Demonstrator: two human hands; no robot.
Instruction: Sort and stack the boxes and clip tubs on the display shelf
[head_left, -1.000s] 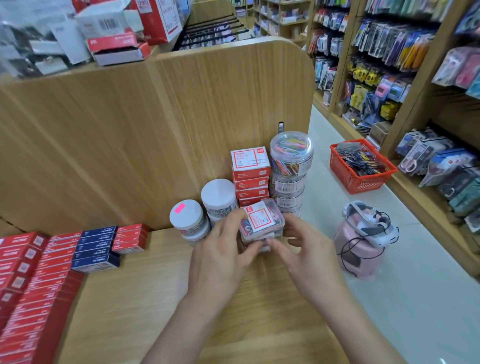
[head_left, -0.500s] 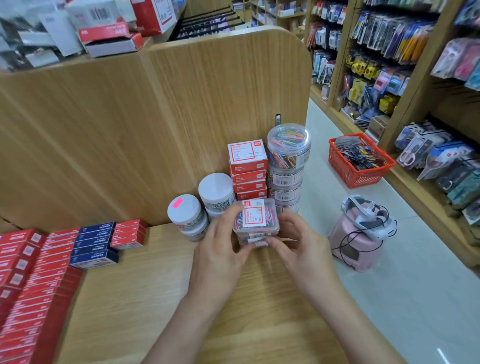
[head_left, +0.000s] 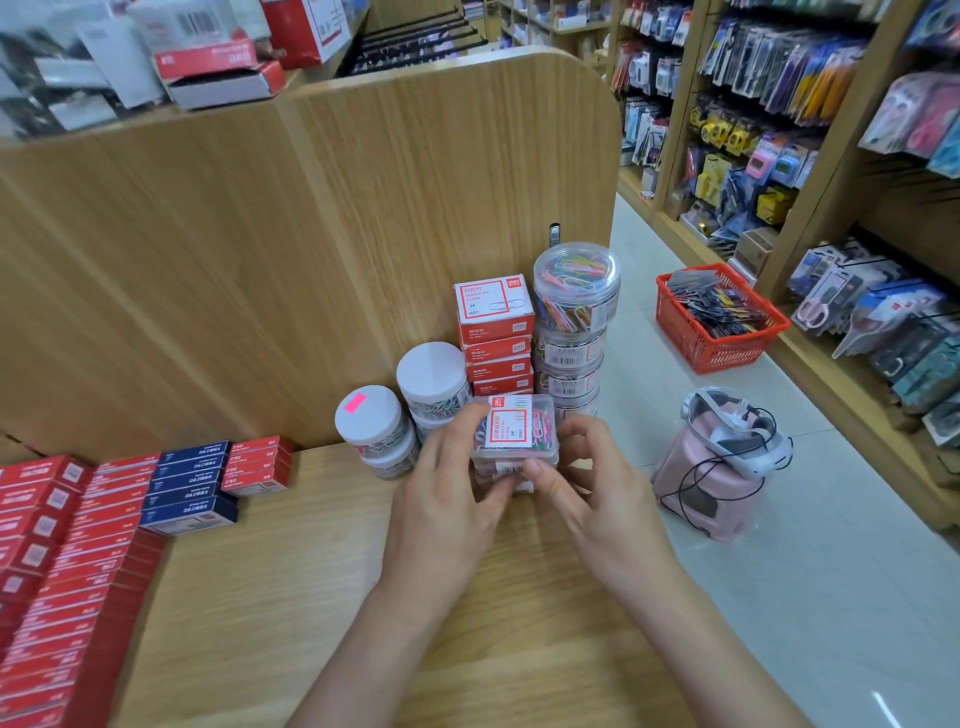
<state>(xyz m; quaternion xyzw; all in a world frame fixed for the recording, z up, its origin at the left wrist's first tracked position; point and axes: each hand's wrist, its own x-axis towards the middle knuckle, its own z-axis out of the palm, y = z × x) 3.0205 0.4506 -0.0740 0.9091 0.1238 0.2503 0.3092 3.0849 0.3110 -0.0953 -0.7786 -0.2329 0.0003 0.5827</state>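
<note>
As our left hand (head_left: 447, 499) and right hand (head_left: 587, 493) pinch the stacked clear clip boxes (head_left: 519, 428) by their sides, they seem light, stiff, slippery.

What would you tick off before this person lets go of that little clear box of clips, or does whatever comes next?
1. Grip: left hand and right hand both hold the clear clip box: ok.
2. Its label faces up: ok.
3. Box squared on the clear boxes beneath: cannot tell, fingers hide the edges.
4. Red paper clip box stack behind it stands upright: ok.
5. Round clip tub stack stands upright: ok.
6. Bare wood on the display shelf in front for more sorting: ok.
</note>
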